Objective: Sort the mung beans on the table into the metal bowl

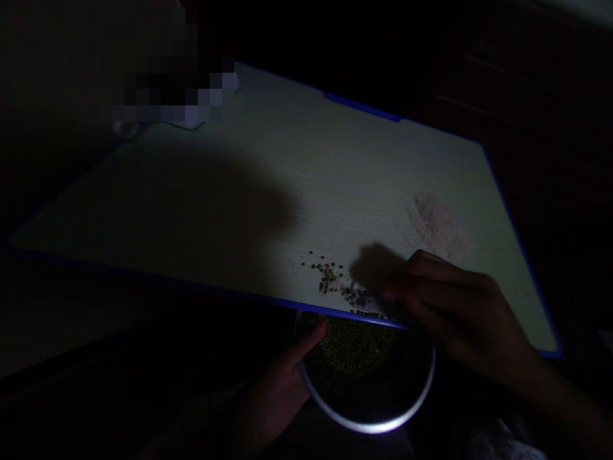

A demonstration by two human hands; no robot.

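Observation:
My left hand grips a round metal bowl by its left rim, the thumb lying over the edge. Inside the bowl lie many small green beans that look like mung beans. The bowl sits just under the near edge of a pale board with a blue rim. Over that edge, my right hand is closed, fingertips low at the board. Something greyish shows by the fingertips, too dark to make out. Beside it a few loose green beans lie scattered on the board.
A small heap of pale pinkish grains or powder lies on the board's right side. At the far left corner is a whitish object, partly blurred out. The surroundings are very dark. A pale crumpled thing shows at lower right.

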